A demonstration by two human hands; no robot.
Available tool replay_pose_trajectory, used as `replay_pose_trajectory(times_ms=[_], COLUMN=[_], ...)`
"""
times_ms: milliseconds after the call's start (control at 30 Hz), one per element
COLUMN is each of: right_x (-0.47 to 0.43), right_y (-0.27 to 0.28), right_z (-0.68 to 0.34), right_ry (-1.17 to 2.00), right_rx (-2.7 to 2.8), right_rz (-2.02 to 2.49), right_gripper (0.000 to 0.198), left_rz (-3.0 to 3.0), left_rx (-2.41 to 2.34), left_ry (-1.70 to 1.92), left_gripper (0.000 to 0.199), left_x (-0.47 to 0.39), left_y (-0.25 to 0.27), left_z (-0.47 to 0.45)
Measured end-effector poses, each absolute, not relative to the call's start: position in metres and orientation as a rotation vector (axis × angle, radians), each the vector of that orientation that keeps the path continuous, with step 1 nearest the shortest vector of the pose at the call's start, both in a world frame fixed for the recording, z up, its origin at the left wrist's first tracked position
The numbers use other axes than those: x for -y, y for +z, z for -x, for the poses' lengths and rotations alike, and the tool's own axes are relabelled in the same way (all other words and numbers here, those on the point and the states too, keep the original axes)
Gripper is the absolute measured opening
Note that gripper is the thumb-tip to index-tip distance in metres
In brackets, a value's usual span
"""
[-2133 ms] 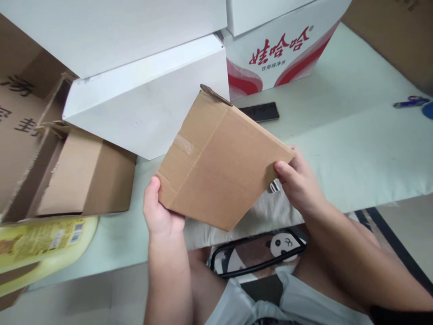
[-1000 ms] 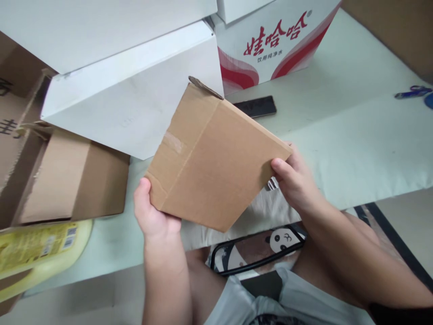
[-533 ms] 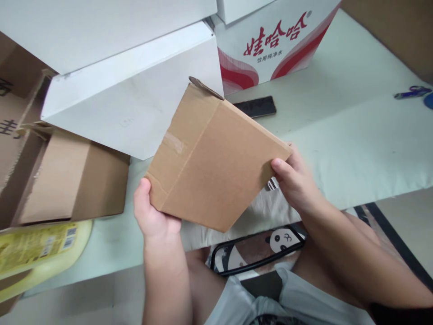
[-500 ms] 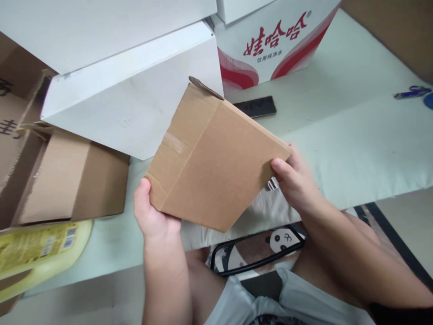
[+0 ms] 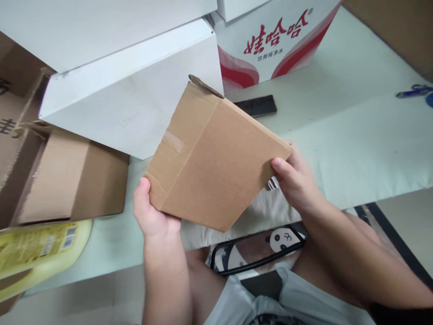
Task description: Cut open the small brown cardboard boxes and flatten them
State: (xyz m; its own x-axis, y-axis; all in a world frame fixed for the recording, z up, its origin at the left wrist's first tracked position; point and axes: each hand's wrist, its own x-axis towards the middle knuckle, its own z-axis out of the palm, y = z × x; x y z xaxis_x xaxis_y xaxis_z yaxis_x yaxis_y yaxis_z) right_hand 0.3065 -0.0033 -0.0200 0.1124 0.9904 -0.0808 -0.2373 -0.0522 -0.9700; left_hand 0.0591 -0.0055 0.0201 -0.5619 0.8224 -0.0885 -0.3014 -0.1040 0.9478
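Between my two hands a brown cardboard box [image 5: 216,158] is held tilted above the table's front edge. A crease runs along its left part, with a strip of clear tape there, and a small flap sticks up at its top corner. My left hand [image 5: 154,210] grips the lower left corner, thumb on the near face. My right hand [image 5: 294,174] pinches the right corner, thumb on the face and fingers hidden behind. A small striped patch, too little to name, shows beside my right thumb. Behind the box a black phone [image 5: 259,106] lies on the table, partly covered.
White boxes [image 5: 135,99] stand at the back left, beside a white and red carton [image 5: 270,49]. An open cardboard box [image 5: 81,176] and a yellow jug [image 5: 50,248] are at left. Blue scissors [image 5: 414,91] lie far right on the pale green tablecloth [image 5: 365,149]. A panda-print item [image 5: 257,250] is below.
Almost nothing differs. The view has shifted very slightly; both hands keep the same hold on the cardboard box.
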Motion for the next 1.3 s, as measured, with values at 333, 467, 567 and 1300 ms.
replay_pose_trajectory(times_ms=[333, 467, 567, 1300], right_x=[0.0018, 0.0004, 0.0001, 0.0021], right_y=[-0.0189, -0.017, -0.0175, -0.0196], right_z=[-0.3036, -0.3035, -0.305, -0.305], right_ry=[1.228, 1.242, 1.275, 1.253], right_rx=[0.983, 0.968, 0.956, 0.97], right_rz=[1.148, 1.156, 1.157, 1.154], right_gripper=[0.058, 0.061, 0.062, 0.056], left_rz=[-0.69, -0.699, -0.71, -0.7], left_rx=[-1.323, -1.314, -1.328, -1.324], left_ry=[1.797, 1.809, 1.797, 1.777], left_gripper=[0.039, 0.036, 0.036, 0.037], left_x=[0.0049, 0.0053, 0.0052, 0.0054], left_y=[0.0171, 0.0159, 0.0157, 0.0182], left_z=[-0.0626, -0.0641, -0.0655, -0.0618])
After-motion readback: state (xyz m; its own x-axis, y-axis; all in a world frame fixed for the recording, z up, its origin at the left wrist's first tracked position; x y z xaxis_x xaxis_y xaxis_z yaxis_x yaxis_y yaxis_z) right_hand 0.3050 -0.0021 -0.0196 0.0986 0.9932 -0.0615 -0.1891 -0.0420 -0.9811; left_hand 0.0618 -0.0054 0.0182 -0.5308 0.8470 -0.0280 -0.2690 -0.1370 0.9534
